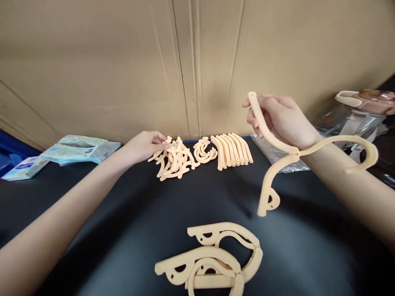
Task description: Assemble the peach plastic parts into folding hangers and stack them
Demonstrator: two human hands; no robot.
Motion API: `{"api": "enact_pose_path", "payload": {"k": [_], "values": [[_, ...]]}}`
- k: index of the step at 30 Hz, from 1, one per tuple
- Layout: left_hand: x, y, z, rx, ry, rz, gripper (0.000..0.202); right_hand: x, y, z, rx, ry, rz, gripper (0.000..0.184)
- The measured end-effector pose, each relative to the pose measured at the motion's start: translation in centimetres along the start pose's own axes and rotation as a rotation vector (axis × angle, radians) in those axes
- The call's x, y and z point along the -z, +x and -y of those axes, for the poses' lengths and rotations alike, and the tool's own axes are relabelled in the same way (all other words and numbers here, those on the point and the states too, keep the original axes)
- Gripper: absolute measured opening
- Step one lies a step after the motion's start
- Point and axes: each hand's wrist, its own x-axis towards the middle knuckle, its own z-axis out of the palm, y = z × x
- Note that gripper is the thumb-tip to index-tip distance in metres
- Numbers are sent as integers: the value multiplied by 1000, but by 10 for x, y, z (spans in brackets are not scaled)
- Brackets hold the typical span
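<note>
My right hand (271, 113) is closed around one arm of a beige folding clothes hanger (273, 170), raised above the table with its hook pointing right. One arm of that hanger carries a small loop. My left hand (149, 146) reaches to a loose pile of small beige plastic pieces (175, 158), fingers at its upper left edge; whether a piece is between the fingertips cannot be made out. Beside the pile lie curved hook pieces (204, 151) and a neat row of hanger arms (233, 150). Folded hangers (212, 253) lie stacked close to me.
The black table (132, 230) ends at a cardboard wall (123, 74). Tissue packs (82, 149) lie at the left. At the right are a clear plastic bag (277, 154) and a pinkish lidded container with a pale handle (367, 100).
</note>
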Motion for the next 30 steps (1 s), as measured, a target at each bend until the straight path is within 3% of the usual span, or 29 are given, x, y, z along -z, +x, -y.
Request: {"api": "enact_pose_path", "payload": {"k": [2, 4, 6, 7, 9, 11, 13, 17, 19, 21, 24, 30], "values": [[-5, 1, 2, 10, 65, -60, 41, 1, 2, 2, -13, 154, -81, 18], [-12, -5, -9, -23, 40, -116, 49, -2, 2, 3, -36, 280, -132, 19], [-20, -17, -27, -90, -208, -77, 53, -9, 1, 2, -38, 337, -154, 19], [-24, -24, -37, -100, -409, 3, 58, -13, -1, 1, -27, 338, -164, 18], [-31, -39, -54, -50, -740, 404, 70, -21, -4, -4, 35, 304, -199, 13], [-38, -52, -65, -11, -898, 645, 66, -25, -7, -11, 138, 213, -228, 8], [-42, -62, -70, 18, -945, 666, 46, -25, -8, -16, 265, 77, -247, 4], [-41, -70, -74, 40, -959, 555, 25, -14, -6, -17, 558, -383, -264, 17], [-37, -70, -75, 20, -899, 541, 29, -11, -9, -13, 714, -771, -163, 20], [-34, -70, -77, -3, -809, 554, 33, -13, -15, -8, 844, -1056, 74, 20], [-33, -70, -77, -35, -682, 561, 30, -25, -28, -4, 907, -1185, 401, 21], [-39, -71, -78, 8, -602, 504, 35, -43, -45, -5, 761, -1452, 477, 23]]}}
